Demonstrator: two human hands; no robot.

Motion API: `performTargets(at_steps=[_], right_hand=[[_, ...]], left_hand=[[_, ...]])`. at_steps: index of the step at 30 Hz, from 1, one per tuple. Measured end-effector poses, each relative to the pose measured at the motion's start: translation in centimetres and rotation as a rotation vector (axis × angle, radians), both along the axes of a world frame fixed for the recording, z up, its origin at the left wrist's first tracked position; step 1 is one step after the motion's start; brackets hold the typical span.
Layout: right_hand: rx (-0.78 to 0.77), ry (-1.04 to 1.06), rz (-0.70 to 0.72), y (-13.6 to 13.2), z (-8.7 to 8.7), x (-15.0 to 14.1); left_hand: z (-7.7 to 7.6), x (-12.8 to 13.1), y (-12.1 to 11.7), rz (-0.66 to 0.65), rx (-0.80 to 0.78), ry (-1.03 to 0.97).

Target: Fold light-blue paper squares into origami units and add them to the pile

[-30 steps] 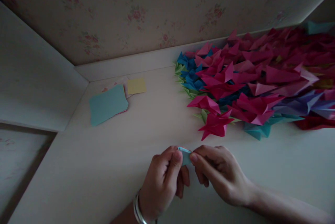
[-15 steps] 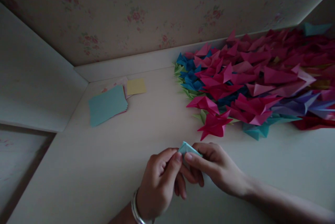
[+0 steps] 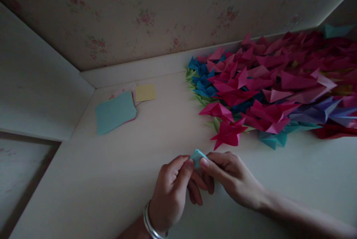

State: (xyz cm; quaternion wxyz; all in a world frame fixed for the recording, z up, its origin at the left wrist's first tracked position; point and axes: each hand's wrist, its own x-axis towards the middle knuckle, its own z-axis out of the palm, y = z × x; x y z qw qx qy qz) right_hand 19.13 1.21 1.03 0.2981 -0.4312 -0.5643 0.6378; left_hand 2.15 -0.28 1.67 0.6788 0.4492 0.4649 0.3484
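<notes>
Both hands pinch a small folded light-blue paper point(image 3: 197, 156) just above the pale table point(image 3: 111, 179). My left hand point(image 3: 174, 190), with a silver bangle at the wrist, grips the paper's left side between thumb and forefinger. My right hand point(image 3: 231, 179) holds the right side with thumb and fingers pressed together. Most of the paper is hidden between the fingertips.
A large heap of folded paper shapes point(image 3: 267, 86), mostly pink with blue, green and purple, covers the table's right and back. A stack of flat sheets topped by a light-blue sheet point(image 3: 115, 111) and a yellow square point(image 3: 145, 92) lie at the back left near the flowered wall.
The light-blue paper has been turned and worked between the fingertips; more of its pointed edge shows above them. Both hands stay in nearly the same spot.
</notes>
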Motion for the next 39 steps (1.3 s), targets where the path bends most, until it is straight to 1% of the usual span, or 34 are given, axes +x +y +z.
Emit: performTargets(at_steps=[3,5,8,11,14,16,19,22,24,28,31,34,36,39], right_hand=[[0.018,-0.038,0.029,0.1,-0.1,0.3],[0.068,-0.106,0.027,-0.1,-0.1,0.4],[0.177,-0.177,-0.004,-0.3,-0.1,0.5],[0.224,-0.166,-0.029,-0.2,0.0,0.6],[0.202,-0.122,-0.022,0.0,0.2,0.8],[0.201,-0.102,0.002,0.2,0.3,0.8],[0.182,-0.048,0.012,0.1,0.2,0.8],[0.117,0.042,-0.077,-0.3,0.0,0.9],[0.118,0.057,-0.13,-0.4,0.0,1.1],[0.194,0.024,-0.105,-0.5,0.2,1.2],[0.157,0.072,-0.136,-0.5,0.0,1.2],[0.113,0.149,-0.173,-0.5,-0.4,1.1],[0.111,0.169,-0.165,-0.5,-0.4,1.1],[0.113,0.162,-0.119,-0.5,0.0,1.2]], left_hand=[[0.1,-0.3,0.3,0.021,-0.063,-0.03],[0.1,-0.3,0.2,0.023,-0.076,-0.028],[0.0,-0.3,0.0,0.018,-0.049,-0.02],[-0.2,-0.3,-0.1,0.064,0.012,-0.006],[-0.4,-0.5,0.1,0.153,0.036,-0.009],[-0.4,-0.6,0.2,0.167,0.043,-0.018],[-0.4,-0.7,0.1,0.155,0.073,-0.04],[-0.3,-0.7,0.0,0.155,0.088,-0.054],[-0.1,-0.8,0.0,0.131,0.088,-0.036],[0.3,-1.2,0.2,0.086,0.123,0.047],[0.5,-1.3,0.3,0.08,0.16,0.067],[0.5,-1.4,0.5,0.07,0.246,0.104],[0.5,-1.4,0.7,0.065,0.304,0.15],[0.3,-1.3,1.0,0.055,0.316,0.184]])
